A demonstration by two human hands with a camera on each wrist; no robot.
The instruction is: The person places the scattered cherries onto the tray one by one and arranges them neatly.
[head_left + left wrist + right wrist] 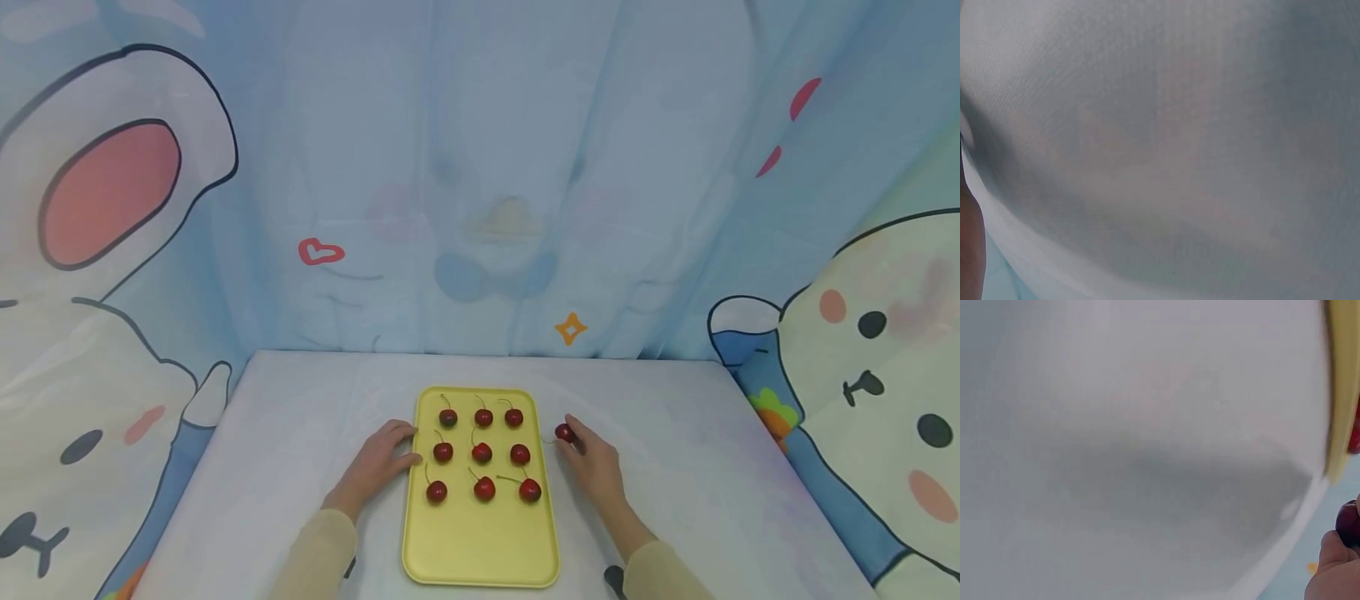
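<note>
A yellow tray [480, 546] lies on the table with several dark red cherries [482, 453] on it, set out in three rows of three. My left hand [378, 462] rests at the tray's left edge, thumb and fingertips touching the rim. To the right of the tray, my right hand [596, 467] pinches a cherry [564, 432] between thumb and fingers, its thin stem pointing toward the tray. The right wrist view shows that held cherry [1349, 524] at its right edge, beside the tray's rim [1339, 387]. Only a sliver of hand shows in the left wrist view.
A white cloth covers the table [675, 433]. Behind it hangs a blue curtain [480, 167] printed with cartoon animals. The tray's near part [480, 546] is bare yellow surface. A dark object [615, 579] shows by the right sleeve.
</note>
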